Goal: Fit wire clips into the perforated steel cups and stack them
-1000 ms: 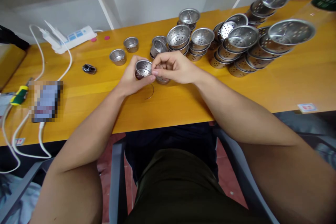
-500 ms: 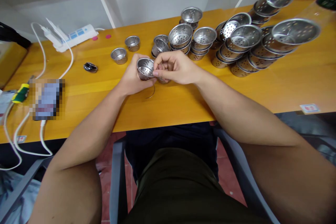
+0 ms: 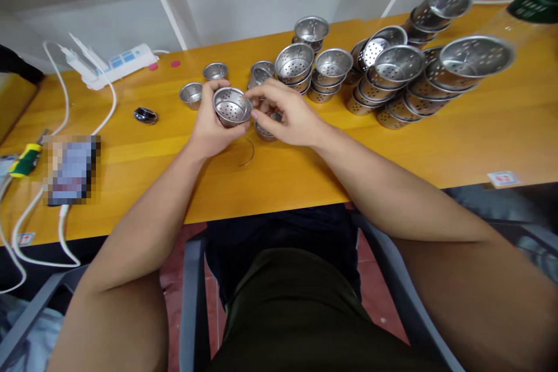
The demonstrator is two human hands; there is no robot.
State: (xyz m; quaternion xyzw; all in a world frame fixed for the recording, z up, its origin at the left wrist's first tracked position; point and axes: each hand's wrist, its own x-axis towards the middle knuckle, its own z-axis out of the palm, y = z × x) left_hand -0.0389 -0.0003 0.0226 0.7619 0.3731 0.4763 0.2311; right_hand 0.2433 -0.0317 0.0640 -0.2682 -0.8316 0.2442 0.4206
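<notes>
My left hand [image 3: 209,131] is wrapped around a small perforated metal cup [image 3: 232,106], held tilted above the table with its open top towards me. My right hand [image 3: 294,113] is closed at the cup's right side, thumb and fingertips at its rim; whether something small is pinched there I cannot tell. Below the right hand's fingers another perforated cup [image 3: 265,131] stands partly hidden. A thin curved wire [image 3: 250,154] shows on the table just below the held cup. Behind my left hand are two small metal cups, one [image 3: 190,95] partly covered by the hand, the other [image 3: 215,71] farther back.
Stacks of perforated cups [image 3: 396,67] stand to the right, some leaning. At the back left lies a power strip [image 3: 126,64] with white cables. A phone [image 3: 73,171], a yellow-green screwdriver [image 3: 27,160] and a small black object [image 3: 145,115] lie left. A bottle [image 3: 534,3] stands far right.
The held cup has turned its open top more towards me and shifted slightly left. My right hand's fingers have spread somewhat at its rim, uncovering more of the cup below.
</notes>
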